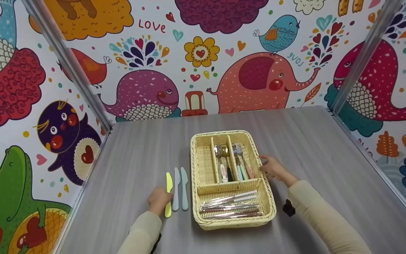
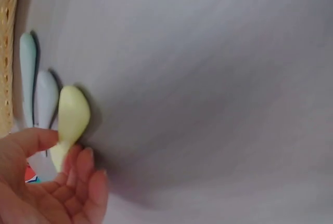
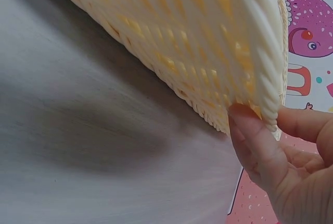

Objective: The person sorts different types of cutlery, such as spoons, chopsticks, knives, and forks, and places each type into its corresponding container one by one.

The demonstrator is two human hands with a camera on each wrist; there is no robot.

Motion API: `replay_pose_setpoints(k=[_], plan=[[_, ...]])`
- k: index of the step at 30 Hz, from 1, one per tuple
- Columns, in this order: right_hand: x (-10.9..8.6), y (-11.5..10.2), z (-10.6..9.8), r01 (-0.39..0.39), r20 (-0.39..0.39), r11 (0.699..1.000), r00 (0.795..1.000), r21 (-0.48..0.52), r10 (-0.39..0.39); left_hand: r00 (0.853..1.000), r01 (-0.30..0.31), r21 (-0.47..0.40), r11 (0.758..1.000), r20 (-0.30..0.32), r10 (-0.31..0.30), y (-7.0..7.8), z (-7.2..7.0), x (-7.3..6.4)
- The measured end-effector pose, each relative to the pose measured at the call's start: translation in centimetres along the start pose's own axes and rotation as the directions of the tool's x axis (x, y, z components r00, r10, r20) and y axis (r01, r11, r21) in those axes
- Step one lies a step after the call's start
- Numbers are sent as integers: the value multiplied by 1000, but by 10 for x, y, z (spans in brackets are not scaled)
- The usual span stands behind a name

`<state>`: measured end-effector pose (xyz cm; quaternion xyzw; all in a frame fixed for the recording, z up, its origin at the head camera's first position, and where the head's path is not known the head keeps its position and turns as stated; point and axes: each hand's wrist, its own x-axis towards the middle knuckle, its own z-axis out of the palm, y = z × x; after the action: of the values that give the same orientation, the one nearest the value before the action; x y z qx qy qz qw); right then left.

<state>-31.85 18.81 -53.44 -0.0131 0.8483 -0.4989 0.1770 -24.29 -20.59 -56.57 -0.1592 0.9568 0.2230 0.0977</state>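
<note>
My left hand (image 1: 159, 200) pinches a yellow plastic knife (image 1: 168, 183) at its middle, thumb on one side and fingers on the other. Beside it lie a grey-blue knife (image 1: 176, 190) and a pale green knife (image 1: 184, 190), side by side on the table. To their right stands a wicker cutlery basket (image 1: 195, 176) with several compartments. At the basket's right rim my right hand (image 1: 276, 168) grips the edge; the right wrist view shows thumb and fingers on either side of the woven rim (image 3: 263, 42).
Spoons (image 1: 218, 151) fill the basket's middle slot, and more pastel-handled cutlery (image 1: 241, 169) lies in the right one. Wrapped chopstick-like sticks (image 1: 231, 206) lie in the front compartment. Cartoon-printed walls (image 1: 196, 84) enclose the grey table (image 1: 136, 151).
</note>
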Motion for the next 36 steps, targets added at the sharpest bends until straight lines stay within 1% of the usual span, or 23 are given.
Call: replay_pose_setpoints(k=[6, 10, 13, 16, 19, 21, 24, 27, 30, 32, 33, 34, 36], plan=[[1, -1, 0, -23, 9, 999, 1000, 36, 23, 1000, -1, -28, 1000, -19, 1, 0, 2, 1], [1, 0, 0, -31, 14, 998, 999, 54, 30, 1000, 10, -81, 997, 4, -10, 2, 1, 2], [1, 0, -1, -35, 9, 998, 999, 50, 35, 1000, 10, -121, 993, 21, -8, 6, -4, 5], [0, 0, 0, -30, -5, 999, 1000, 23, 30, 1000, -5, -148, 989, 13, 7, 14, -14, 10], [0, 1, 0, -26, -18, 1000, 999, 14, 27, 999, -37, -201, 979, -3, 37, 28, -27, 14], [0, 1, 0, -23, -22, 1000, 999, 14, 23, 998, -55, -260, 964, -9, 55, 40, -36, 16], [0, 1, 0, -19, -23, 999, 1000, 28, 19, 996, -88, -369, 925, -15, 88, 63, -47, 19], [-1, 1, 0, -14, -25, 999, 1000, 35, 15, 993, -118, -445, 888, -33, 116, 88, -52, 22], [-2, 0, 1, 0, -22, 999, 1000, 33, 1, 988, -153, -469, 870, -56, 144, 110, -49, 23], [-2, -1, 2, -1, -24, 999, 1000, 32, 2, 987, -163, -468, 868, -71, 147, 121, -44, 23], [-2, -1, 2, -1, -22, 1000, 1000, 25, 1, 986, -166, -477, 863, -71, 150, 126, -40, 23], [-2, -2, 2, -2, -20, 1000, 1000, 18, 2, 987, -164, -473, 866, -74, 146, 130, -37, 23], [-1, -2, 3, -13, -21, 1000, 1000, 5, 13, 990, -143, -485, 863, -63, 129, 136, -28, 22]])
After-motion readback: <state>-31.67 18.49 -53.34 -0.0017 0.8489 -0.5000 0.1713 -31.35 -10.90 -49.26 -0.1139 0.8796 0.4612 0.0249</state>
